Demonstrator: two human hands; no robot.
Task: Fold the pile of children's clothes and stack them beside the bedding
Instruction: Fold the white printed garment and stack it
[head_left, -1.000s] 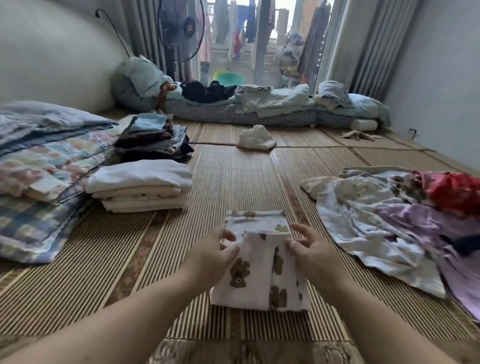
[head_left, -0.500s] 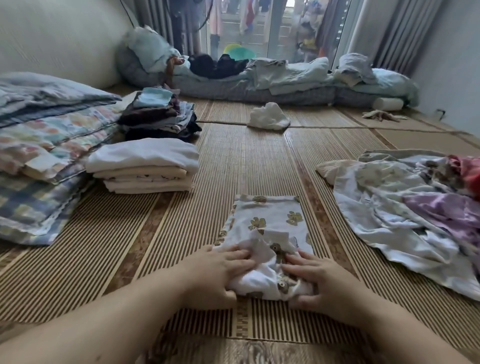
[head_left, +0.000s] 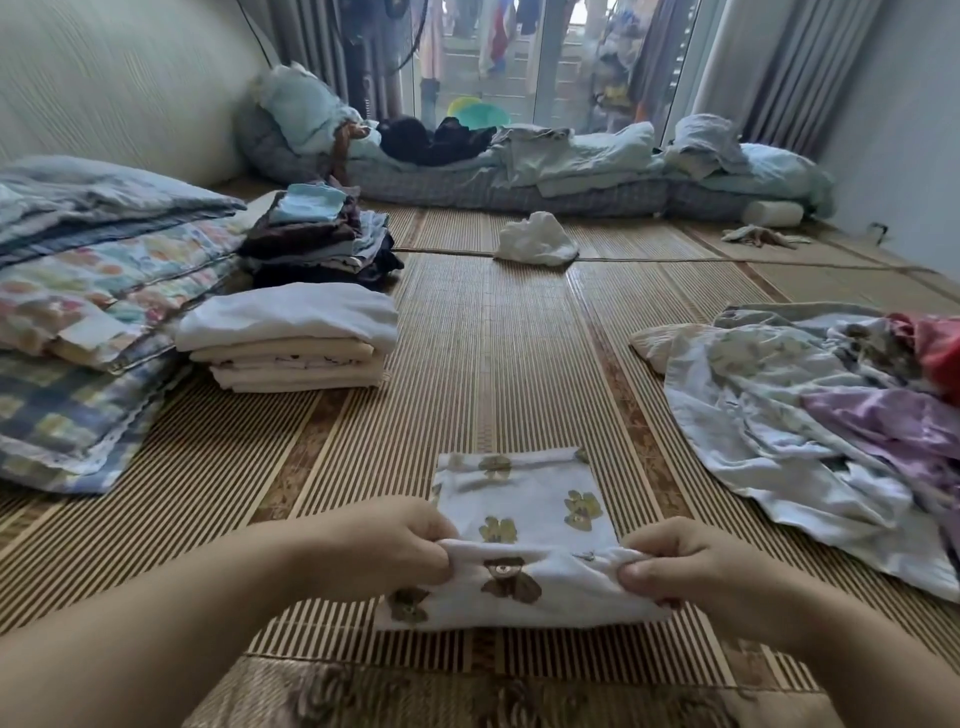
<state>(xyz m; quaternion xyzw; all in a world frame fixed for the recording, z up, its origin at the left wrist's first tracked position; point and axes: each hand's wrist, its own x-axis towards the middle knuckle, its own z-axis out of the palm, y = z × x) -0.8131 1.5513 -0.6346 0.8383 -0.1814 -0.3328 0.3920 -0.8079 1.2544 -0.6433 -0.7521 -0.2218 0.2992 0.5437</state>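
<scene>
Here the left hand (head_left: 384, 551) and right hand (head_left: 685, 566) each pinch one end of the near fold of the bear-print garment (head_left: 524, 519), fingers curled, probably to keep the edge straight for folding forward. It lies on the woven mat (head_left: 483, 364) between them. A moment earlier both hands pressed the bunched cloth flat; now the edge is lifted.

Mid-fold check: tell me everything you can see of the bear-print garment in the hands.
The bear-print garment is white, soft-looking cloth printed with brown bears. It lies as a narrow rectangle on the woven mat, stretching away from the person. Its near end is turned up into a fold; the left hand pinches that fold's left end, the right hand its right end. Nothing else touches it.
</scene>
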